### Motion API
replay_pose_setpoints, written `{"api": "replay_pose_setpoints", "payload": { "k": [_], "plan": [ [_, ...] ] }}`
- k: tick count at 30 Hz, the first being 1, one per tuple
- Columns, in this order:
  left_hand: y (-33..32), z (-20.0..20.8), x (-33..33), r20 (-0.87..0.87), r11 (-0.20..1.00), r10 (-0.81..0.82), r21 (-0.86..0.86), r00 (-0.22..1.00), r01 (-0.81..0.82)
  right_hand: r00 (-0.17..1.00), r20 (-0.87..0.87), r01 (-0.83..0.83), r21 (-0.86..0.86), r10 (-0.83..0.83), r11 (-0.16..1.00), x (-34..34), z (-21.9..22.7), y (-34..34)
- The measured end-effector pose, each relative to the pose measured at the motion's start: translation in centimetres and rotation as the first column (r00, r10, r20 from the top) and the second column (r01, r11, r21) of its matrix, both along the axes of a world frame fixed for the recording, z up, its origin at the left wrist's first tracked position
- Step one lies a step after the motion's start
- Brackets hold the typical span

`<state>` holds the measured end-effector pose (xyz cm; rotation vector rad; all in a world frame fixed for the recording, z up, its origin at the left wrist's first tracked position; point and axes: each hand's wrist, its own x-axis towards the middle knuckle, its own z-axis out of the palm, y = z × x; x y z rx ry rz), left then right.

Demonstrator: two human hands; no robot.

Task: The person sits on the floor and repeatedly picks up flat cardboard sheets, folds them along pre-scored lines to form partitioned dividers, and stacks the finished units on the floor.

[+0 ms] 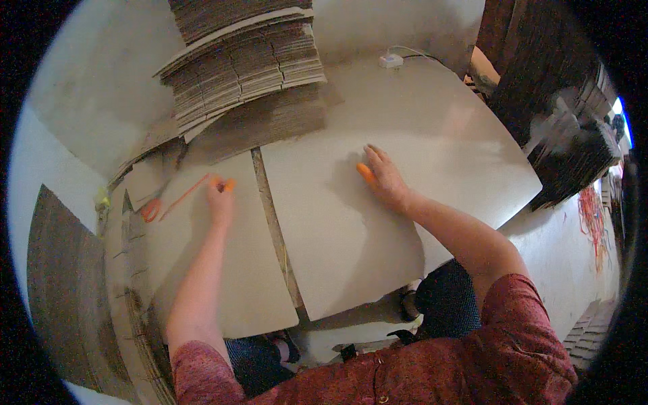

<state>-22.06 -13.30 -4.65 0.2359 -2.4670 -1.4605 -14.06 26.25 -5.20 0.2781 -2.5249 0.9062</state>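
My left hand (221, 194) is closed over the left board, with orange covers on its fingertips. A thin red strip (184, 197) runs down and left from its fingers, apparently pinched there; the exact grip is small and slightly blurred. Left of the strip lies a pair of scissors with orange handles (151, 210), its blades hard to make out. My right hand (386, 181) is open over the right board (337, 250), its fingers stretched out and an orange cover on the thumb. Nothing shows in that hand.
A tall stack of flat cardboard (243, 64) stands at the far left of the table. A gap (275, 229) splits the two pale boards. A small white box with a cable (391, 61) sits at the back. Dark bundled cardboard (567, 142) and hanging red strips (592, 223) are at the right.
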Motion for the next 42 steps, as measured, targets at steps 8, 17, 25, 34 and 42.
{"api": "replay_pose_setpoints", "payload": {
  "k": [8, 17, 25, 34, 42],
  "plan": [
    [-4.1, -2.4, -8.3, -0.239, 0.944, 0.149, 0.324, 0.96, -0.066, 0.981, 0.127, -0.052, -0.552, 0.145, 0.832, -10.4, 2.2, -6.1],
    [-3.3, -0.3, -12.8, -0.043, 0.93, -0.002, 0.367, 0.999, 0.018, 0.988, 0.153, 0.051, -0.475, 0.026, 0.879, -17.4, 1.2, -7.6],
    [-4.1, -2.4, -12.6, -0.056, 0.972, 0.078, 0.228, 0.995, -0.063, 1.0, 0.015, -0.002, -0.613, 0.015, 0.79, -16.8, 0.3, -6.8],
    [-5.3, 6.2, -9.2, -0.211, 0.749, 0.489, 0.6, 0.847, -0.283, 0.939, -0.186, -0.019, -0.869, -0.29, 0.495, -18.8, 5.3, -0.1],
    [-5.7, 21.6, -13.1, -0.347, 0.991, -0.034, 0.108, 0.937, 0.075, 0.876, -0.364, 0.09, -0.523, -0.318, 0.847, -22.3, 21.0, -1.2]
  ]
}}
